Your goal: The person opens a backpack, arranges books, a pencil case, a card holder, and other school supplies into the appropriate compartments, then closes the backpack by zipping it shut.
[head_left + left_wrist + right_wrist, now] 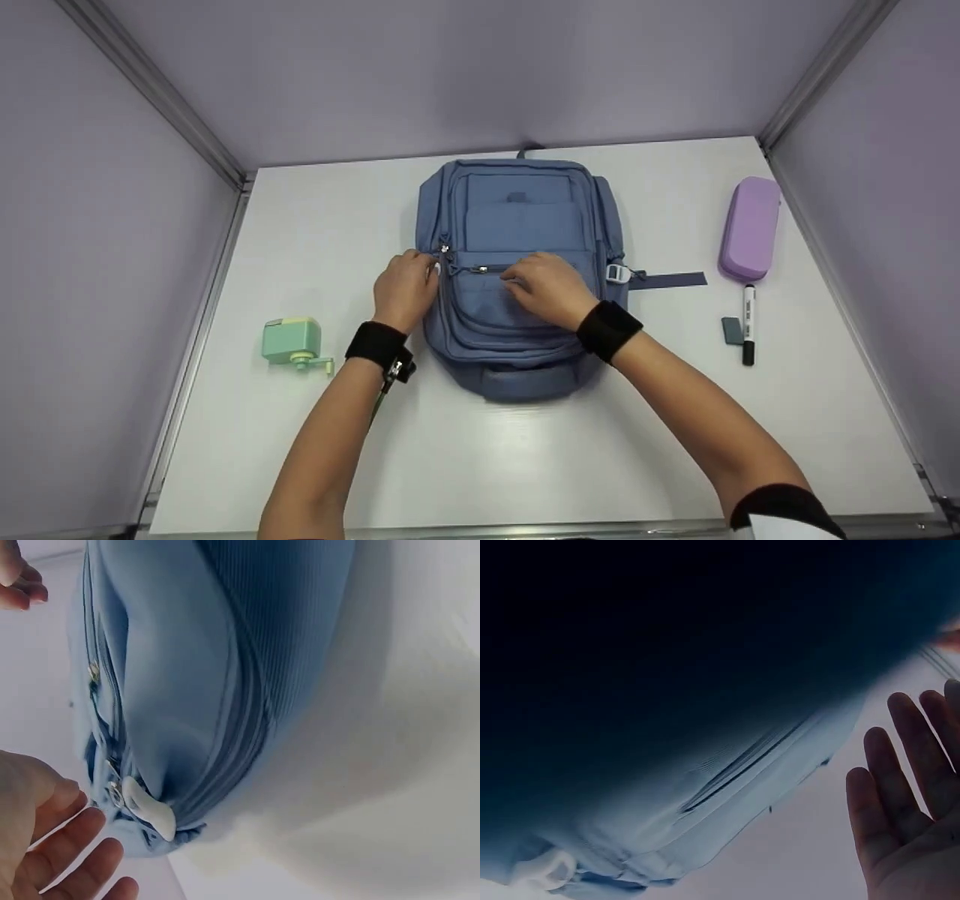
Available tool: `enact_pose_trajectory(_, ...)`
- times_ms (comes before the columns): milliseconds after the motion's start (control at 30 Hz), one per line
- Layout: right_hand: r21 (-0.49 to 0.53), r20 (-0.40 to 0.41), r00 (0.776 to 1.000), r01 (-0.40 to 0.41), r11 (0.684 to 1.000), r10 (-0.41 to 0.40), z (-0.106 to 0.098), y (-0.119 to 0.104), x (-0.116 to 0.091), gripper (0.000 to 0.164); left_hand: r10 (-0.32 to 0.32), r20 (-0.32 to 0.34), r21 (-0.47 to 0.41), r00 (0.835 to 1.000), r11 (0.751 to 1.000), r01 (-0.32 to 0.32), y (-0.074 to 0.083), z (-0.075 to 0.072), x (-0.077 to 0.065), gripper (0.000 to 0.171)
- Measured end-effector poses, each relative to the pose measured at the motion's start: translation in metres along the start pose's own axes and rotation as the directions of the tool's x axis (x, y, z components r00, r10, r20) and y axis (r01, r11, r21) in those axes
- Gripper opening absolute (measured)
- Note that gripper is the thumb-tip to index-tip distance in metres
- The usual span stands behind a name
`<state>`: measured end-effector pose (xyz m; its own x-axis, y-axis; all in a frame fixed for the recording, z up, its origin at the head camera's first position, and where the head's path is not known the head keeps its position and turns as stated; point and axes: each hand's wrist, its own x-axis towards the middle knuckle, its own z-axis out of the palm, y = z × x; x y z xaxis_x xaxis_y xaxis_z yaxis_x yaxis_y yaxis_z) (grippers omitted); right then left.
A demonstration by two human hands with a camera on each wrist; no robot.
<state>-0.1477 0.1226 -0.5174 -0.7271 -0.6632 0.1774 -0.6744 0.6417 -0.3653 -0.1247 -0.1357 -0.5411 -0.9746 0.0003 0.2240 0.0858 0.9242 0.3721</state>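
Observation:
A blue backpack (523,225) lies front side up on the white table. At its left edge is my left hand (405,289), its fingers loosely bent beside a white buckle (150,811); no grip on the buckle shows in the left wrist view. My right hand (551,291) is over the front pocket, just right of a metal zipper pull (482,268). The right wrist view shows its fingers (889,772) fairly straight, with nothing held. Another zipper pull (444,248) hangs near the left hand. Dark, blurred fabric fills much of the right wrist view.
A green pencil sharpener (292,341) with a crank stands on the left. On the right are a purple case (751,229), a marker (749,322) and a small dark green block (732,331). A strap (675,280) sticks out from the backpack's right side. Panels enclose the table.

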Motion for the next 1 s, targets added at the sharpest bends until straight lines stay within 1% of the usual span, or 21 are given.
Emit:
enact_pose_trajectory(133,-0.045,0.101,0.995,0.021,0.999,-0.016,0.003,-0.007,0.012,0.022,-0.016,0.059,-0.001,0.998,1.0,0.016,-0.004,0.006,0.015,0.029)
enact_pose_trajectory(233,-0.056,0.16,0.987,0.035,0.998,-0.025,0.004,-0.009,0.01,0.021,-0.018,0.095,0.0,0.995,1.0,0.018,-0.005,0.011,0.022,0.035)
enact_pose_trajectory(300,-0.057,0.176,0.984,0.044,0.997,-0.034,0.003,-0.009,0.006,0.019,-0.031,0.102,0.009,0.994,1.0,0.03,-0.007,0.013,0.026,0.035)
enact_pose_trajectory(467,-0.056,0.186,0.981,0.071,0.996,-0.06,-0.004,-0.009,-0.004,0.017,-0.088,0.072,0.032,0.994,0.996,0.086,-0.01,0.015,0.033,0.027)
enact_pose_trajectory(600,-0.062,0.228,0.972,0.068,0.996,-0.052,-0.017,-0.01,-0.003,0.018,-0.123,0.042,0.038,0.992,0.992,0.121,-0.015,0.017,0.035,0.019)
enact_pose_trajectory(667,-0.07,0.249,0.967,0.073,0.995,-0.054,-0.023,-0.012,0.001,0.019,-0.116,0.022,0.049,0.993,0.992,0.115,-0.016,0.018,0.035,0.017)
enact_pose_trajectory(800,-0.098,0.288,0.957,0.074,0.992,-0.043,-0.029,-0.017,0.013,0.024,-0.078,-0.021,0.072,0.997,0.994,0.079,-0.013,0.019,0.035,0.014)
enact_pose_trajectory(900,-0.123,0.321,0.947,0.04,0.992,0.002,-0.028,-0.023,0.026,0.029,-0.053,-0.035,0.066,0.998,0.996,0.055,-0.007,0.019,0.035,0.015)
enact_pose_trajectory(1000,-0.165,0.359,0.932,0.016,0.986,0.045,-0.02,-0.029,0.042,0.037,-0.051,-0.026,0.042,0.998,0.998,0.052,-0.001,0.019,0.036,0.016)
